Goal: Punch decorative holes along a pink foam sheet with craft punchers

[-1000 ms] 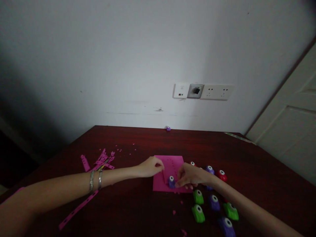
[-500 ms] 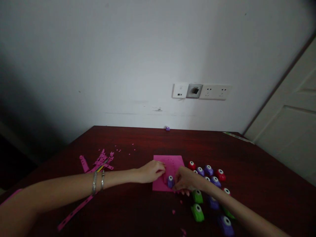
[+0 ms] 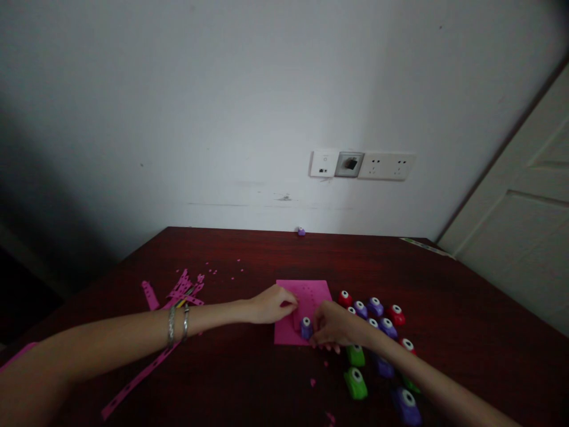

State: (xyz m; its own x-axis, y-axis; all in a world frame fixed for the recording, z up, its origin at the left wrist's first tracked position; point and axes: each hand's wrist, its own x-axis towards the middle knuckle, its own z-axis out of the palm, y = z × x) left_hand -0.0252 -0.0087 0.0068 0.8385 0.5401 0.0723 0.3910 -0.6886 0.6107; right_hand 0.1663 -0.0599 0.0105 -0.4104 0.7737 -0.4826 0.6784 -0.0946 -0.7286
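Observation:
A square sheet of pink paper [image 3: 284,335] lies on the table, with a smaller pink piece bearing a row of small marks [image 3: 306,292] on top. My left hand [image 3: 273,303] reaches over its left side, thumb and fingertip pinched at the edge of the upper piece. On the paper's lower part stands a purple craft punch [image 3: 306,328] with a white and dark round top. Close against its right side is my right hand [image 3: 331,325], fingers curled and pressed together. Whatever those fingertips hold, if anything, is hidden.
Several red, purple and green punches [image 3: 355,382] cluster at the right, partly under my right forearm. Punched pink strips [image 3: 182,287] and tiny cut-outs lie left. One small purple punch [image 3: 301,231] sits by the wall. Sockets [image 3: 386,166] are on the wall.
My left hand has lifted slightly, and the gap between its thumb and fingers looks wider. The right hand stays beside the purple punch with almost no movement.

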